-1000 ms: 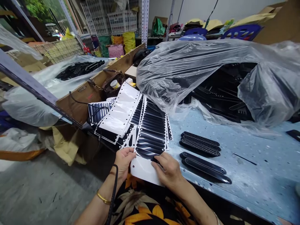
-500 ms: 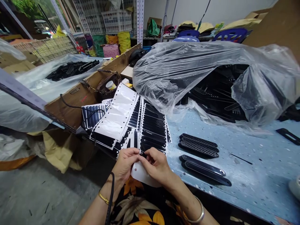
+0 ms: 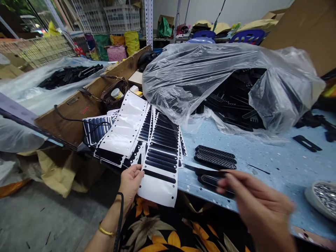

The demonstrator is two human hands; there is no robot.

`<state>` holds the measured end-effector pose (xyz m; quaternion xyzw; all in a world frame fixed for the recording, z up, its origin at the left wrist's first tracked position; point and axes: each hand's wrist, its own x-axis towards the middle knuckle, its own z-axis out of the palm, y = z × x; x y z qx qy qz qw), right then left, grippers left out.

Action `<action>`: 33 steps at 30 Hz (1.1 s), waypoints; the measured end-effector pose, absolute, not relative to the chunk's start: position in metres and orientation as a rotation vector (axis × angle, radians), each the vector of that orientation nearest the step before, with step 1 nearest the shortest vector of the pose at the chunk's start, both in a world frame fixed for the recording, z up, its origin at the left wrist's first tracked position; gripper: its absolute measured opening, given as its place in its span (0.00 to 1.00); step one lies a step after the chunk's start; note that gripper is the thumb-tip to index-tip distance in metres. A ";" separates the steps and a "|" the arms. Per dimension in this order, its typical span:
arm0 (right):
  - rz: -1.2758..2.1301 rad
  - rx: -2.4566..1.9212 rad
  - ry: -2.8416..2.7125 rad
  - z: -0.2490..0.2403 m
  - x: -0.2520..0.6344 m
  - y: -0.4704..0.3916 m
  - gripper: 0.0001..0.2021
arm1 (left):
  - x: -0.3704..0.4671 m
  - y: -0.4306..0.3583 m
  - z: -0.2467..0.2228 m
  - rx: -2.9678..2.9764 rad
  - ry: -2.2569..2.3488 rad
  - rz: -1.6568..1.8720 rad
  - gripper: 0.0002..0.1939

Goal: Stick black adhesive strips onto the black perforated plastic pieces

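Left hand (image 3: 131, 180) first, thumb and fingers pinched on the left edge of a sheet (image 3: 157, 192) with rows of black shapes; a light grip would serve best here, so nothing creases. On to the strip (image 3: 204, 171), thin and black, pointing left in the air or resting, impossible to tell which, across the view of the smooth bars (image 3: 207, 180). And there's the right hand (image 3: 258, 201), blurred, well apart from the left, closed on the strip's right end! Pinching only that tip, and letting the rest hang free without folding, looks the sound way.

Now the wider ground: concrete floor (image 3: 65, 217) far left, then brown paper (image 3: 60, 171), a wooden board (image 3: 60, 117) and a handbag (image 3: 107, 92). More sheets (image 3: 123, 129) overlap beside it. Along the speckled blue surface (image 3: 278, 159), a big plastic bag (image 3: 210, 57) gapes over black parts, patterned bars (image 3: 215, 157) lie nearer, a thin rod (image 3: 258, 169) beyond, and far right, a bowl (image 3: 312, 197) of shiny bits.
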<state>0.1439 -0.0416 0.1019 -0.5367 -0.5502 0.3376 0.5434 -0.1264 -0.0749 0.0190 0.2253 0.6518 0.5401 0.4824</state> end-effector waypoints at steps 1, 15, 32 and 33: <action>0.765 -1.298 -1.197 0.110 0.158 -0.046 0.08 | -0.129 -0.075 0.020 0.639 1.631 1.281 0.18; 0.852 -0.922 -1.648 0.118 0.197 -0.073 0.09 | -0.044 -0.047 0.082 0.767 1.106 1.001 0.25; 0.240 -1.151 -1.840 0.109 0.245 -0.052 0.08 | 0.008 -0.002 0.091 0.836 0.985 0.958 0.22; 0.156 -1.103 -1.897 0.107 0.242 -0.047 0.09 | 0.010 -0.001 0.091 0.837 0.980 0.953 0.22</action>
